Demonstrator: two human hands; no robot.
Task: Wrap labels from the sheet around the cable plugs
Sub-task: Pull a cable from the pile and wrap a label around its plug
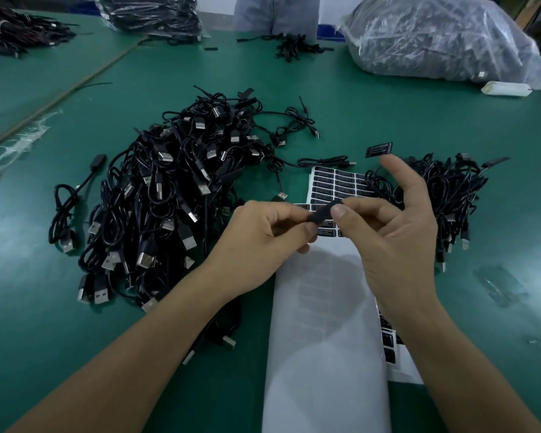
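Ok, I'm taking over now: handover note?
Left hand and right hand both pinch one small black cable plug above the white sheet of black labels.
Large heap of black USB cables at left, smaller heap at right.
Done: near rows of the sheet are bare.
Left: finish this plug, then the rest; which heap is labelled I cannot tell.
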